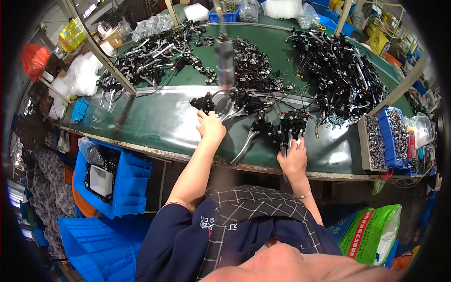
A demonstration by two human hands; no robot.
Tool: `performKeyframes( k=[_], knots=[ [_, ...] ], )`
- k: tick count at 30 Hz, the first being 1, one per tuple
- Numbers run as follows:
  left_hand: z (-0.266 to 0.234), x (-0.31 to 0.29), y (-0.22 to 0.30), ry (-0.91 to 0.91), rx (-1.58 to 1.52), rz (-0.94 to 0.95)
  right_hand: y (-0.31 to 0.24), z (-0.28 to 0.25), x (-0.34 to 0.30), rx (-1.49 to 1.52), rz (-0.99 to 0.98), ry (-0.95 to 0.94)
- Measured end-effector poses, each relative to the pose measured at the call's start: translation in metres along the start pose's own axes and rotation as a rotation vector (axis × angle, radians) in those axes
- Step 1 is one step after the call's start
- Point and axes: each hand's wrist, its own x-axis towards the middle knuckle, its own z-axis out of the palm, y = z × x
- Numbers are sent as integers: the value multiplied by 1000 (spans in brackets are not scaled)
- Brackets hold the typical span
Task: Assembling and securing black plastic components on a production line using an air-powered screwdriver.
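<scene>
Left hand (210, 126) grips a black brake-lever assembly (205, 103) under the hanging grey power screwdriver (225, 58); right hand (293, 160) clasps another black lever unit (290, 126); large black heaps (336, 70) lie far right, seemingly awaiting work.

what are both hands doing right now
Left hand: closed on a black brake lever assembly.
Right hand: fingers on another black lever assembly; grip cannot be told.

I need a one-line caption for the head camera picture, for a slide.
Seated at a green workbench, a person rests the left hand and right hand on black brake lever assemblies under a hanging power screwdriver.
</scene>
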Motion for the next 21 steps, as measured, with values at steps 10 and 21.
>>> performKeyframes(
  k=[10, 21],
  knots=[
    [3, 48, -17, -46, -17, 114, 0, 8, -3, -9, -26, 74],
    [-48, 74, -154, -252, -1041, -145, -3, 6, 1, -12, -5, 59]
  ],
)
